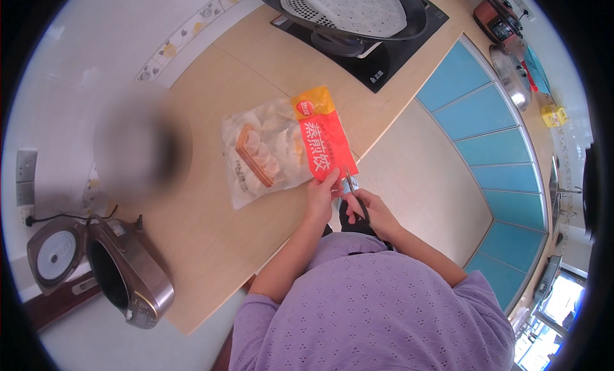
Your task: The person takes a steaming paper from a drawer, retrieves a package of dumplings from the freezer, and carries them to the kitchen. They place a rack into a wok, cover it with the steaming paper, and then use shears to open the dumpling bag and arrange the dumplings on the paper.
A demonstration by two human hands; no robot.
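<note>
A clear plastic bag of dumplings [268,150] with a red and yellow printed top lies on the wooden counter [240,241], its printed end towards the counter's front edge. My left hand [324,191] pinches the lower corner of the red part between thumb and fingers. In my right hand [374,210] is a pair of scissors [363,209] with dark handles, my fingers through the loops. The blades point up at the red edge of the bag, just beside my left fingertips. Whether they have cut into the plastic cannot be told.
A dark wok [417,23] with a perforated steamer plate and liner [355,11] stands on a black induction cooktop [374,69] at the top. A rice cooker [129,275] with its lid up stands lower left. A blurred round thing [139,140] covers part of the left.
</note>
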